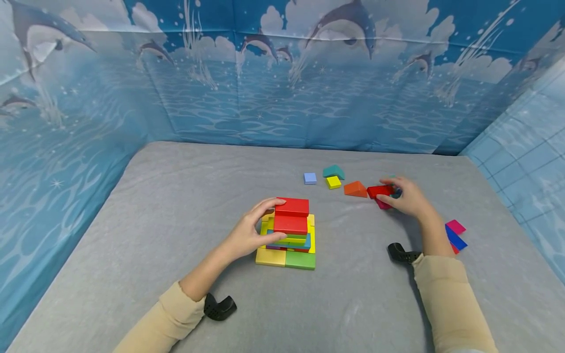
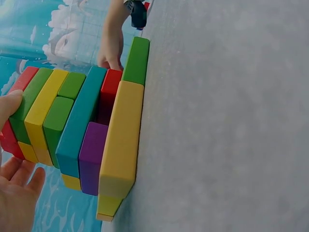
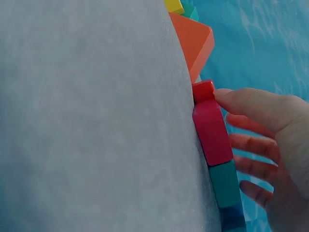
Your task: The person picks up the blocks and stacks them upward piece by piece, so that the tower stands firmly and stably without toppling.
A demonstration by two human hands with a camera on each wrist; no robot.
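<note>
A stepped tower of coloured blocks stands mid-table, with two red blocks on top, the rear one [image 1: 292, 206] higher than the front one [image 1: 290, 224]. My left hand [image 1: 248, 233] holds the tower's top from the left, thumb in front and fingers behind. Lower down, the left wrist view shows a long teal block [image 2: 79, 125], a purple block [image 2: 91, 157] and a pale yellow base block [image 2: 123, 140]. My right hand [image 1: 409, 197] pinches a small red block [image 1: 377, 191] at the back right. Under and beside it lie a crimson block [image 3: 212, 133] and a teal block [image 3: 225, 183].
Left of the right hand lie an orange wedge [image 1: 355, 189], a yellow block [image 1: 333, 182], a teal triangular block [image 1: 334, 171] and a light blue block [image 1: 310, 178]. Near the right forearm are a blue piece [image 1: 456, 237] and a pink piece [image 1: 456, 226]. A dolphin-print curtain [image 1: 273, 108] borders the grey table.
</note>
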